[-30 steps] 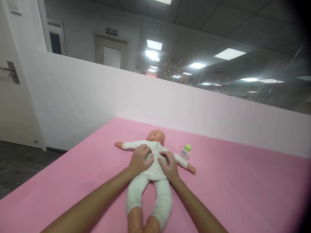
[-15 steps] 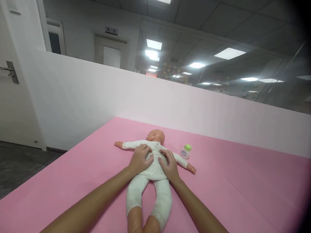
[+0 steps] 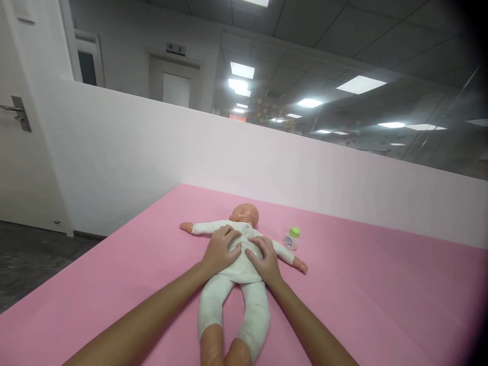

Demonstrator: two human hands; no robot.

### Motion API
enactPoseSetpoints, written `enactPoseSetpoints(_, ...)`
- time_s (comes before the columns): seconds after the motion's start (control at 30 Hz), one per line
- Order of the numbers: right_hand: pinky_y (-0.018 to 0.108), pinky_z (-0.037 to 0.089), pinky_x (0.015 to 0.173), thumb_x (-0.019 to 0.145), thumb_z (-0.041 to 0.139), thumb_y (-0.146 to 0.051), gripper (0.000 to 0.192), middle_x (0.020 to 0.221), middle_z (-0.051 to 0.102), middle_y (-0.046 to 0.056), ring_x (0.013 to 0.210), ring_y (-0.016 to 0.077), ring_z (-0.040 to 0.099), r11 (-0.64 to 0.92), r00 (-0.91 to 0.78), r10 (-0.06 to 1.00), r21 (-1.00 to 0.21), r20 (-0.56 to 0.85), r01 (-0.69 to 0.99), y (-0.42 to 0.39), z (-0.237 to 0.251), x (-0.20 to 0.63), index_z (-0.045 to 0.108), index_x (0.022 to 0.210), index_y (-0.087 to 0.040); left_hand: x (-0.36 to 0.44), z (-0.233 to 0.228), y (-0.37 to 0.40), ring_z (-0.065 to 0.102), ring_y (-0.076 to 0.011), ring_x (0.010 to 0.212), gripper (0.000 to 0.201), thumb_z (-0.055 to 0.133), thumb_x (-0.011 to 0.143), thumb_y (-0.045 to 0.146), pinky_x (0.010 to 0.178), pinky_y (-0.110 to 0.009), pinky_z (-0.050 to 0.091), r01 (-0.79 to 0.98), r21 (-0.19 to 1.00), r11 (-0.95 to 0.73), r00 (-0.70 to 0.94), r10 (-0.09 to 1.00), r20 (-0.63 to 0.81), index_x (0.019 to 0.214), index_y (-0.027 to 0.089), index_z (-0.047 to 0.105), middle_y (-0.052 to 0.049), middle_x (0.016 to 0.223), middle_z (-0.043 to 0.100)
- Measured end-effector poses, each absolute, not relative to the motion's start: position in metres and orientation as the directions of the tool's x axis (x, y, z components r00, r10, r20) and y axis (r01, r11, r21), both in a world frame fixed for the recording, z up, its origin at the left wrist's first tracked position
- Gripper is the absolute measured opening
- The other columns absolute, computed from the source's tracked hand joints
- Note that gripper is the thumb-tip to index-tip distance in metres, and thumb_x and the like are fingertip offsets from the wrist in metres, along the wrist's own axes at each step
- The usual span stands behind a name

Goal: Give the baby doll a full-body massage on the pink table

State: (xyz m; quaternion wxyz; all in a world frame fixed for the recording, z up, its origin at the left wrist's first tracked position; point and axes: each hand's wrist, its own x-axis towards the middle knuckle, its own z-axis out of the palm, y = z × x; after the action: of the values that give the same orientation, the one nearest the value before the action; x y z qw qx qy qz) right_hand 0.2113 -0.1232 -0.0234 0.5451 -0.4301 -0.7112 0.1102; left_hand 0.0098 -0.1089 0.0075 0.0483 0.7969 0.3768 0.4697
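— So, any writing that can be read?

— Hardly. The small clear bottle with a green cap [image 3: 292,238] has a label, and a dark sign [image 3: 176,49] hangs over the far door, but both are too small to read.

— What differs from half a second ago?

— Very little: the right hand's fingers have crept slightly toward the left hand; the doll has not moved.

— Where is the doll?

— The plastic baby doll in a white cloth suit [image 3: 238,269] lies face up on the pink worktop [image 3: 362,300], arms spread, head away from the person. The left hand [image 3: 221,251] and right hand [image 3: 265,260] rest side by side on its chest, fingers curled and pressing the cloth, gripping nothing. The bottle stands just beside the doll's arm, near the right hand.
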Motion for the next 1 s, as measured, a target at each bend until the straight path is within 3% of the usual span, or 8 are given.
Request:
enactPoseSetpoints(0.13, 0.048, 0.049, 0.099, 0.087, 0.072, -0.03, 0.019, 0.107, 0.066, 0.007, 0.109, 0.0286, 0.06, 0.609, -0.024, 0.72, -0.616, 0.693, 0.499, -0.124, -0.021, 0.21, 0.069, 0.104, -0.026, 0.01, 0.006, -0.109, 0.058, -0.0266, 0.111, 0.025, 0.064, 0.087, 0.022, 0.101, -0.047, 0.047, 0.552, 0.404, -0.729, 0.269, 0.615, 0.742, 0.111, 0.025, 0.069, -0.006, 0.111, 0.063)
enactPoseSetpoints(0.3, 0.051, 0.044, 0.109, 0.087, 0.071, -0.03, 0.026, 0.121, 0.065, 0.009, 0.122, 0.0304, 0.056, 0.631, -0.033, 0.704, -0.603, 0.709, 0.488, -0.123, -0.022, 0.21, 0.069, 0.113, -0.027, 0.009, 0.003, -0.105, 0.053, -0.0293, 0.129, 0.031, 0.064, 0.088, 0.022, 0.111, -0.05, 0.043, 0.55, 0.394, -0.736, 0.274, 0.605, 0.748, 0.119, 0.026, 0.068, -0.008, 0.134, 0.059)
enactPoseSetpoints(1.0, 0.052, 0.044, 0.109, 0.087, 0.07, -0.029, 0.021, 0.115, 0.067, 0.008, 0.119, 0.03, 0.058, 0.601, -0.022, 0.75, -0.667, 0.661, 0.439, -0.12, -0.025, 0.211, 0.07, 0.108, -0.027, 0.009, 0.0, -0.101, 0.055, -0.0281, 0.124, 0.026, 0.062, 0.088, 0.021, 0.109, -0.051, 0.043, 0.534, 0.445, -0.719, 0.27, 0.644, 0.716, 0.113, 0.026, 0.069, -0.007, 0.126, 0.062)
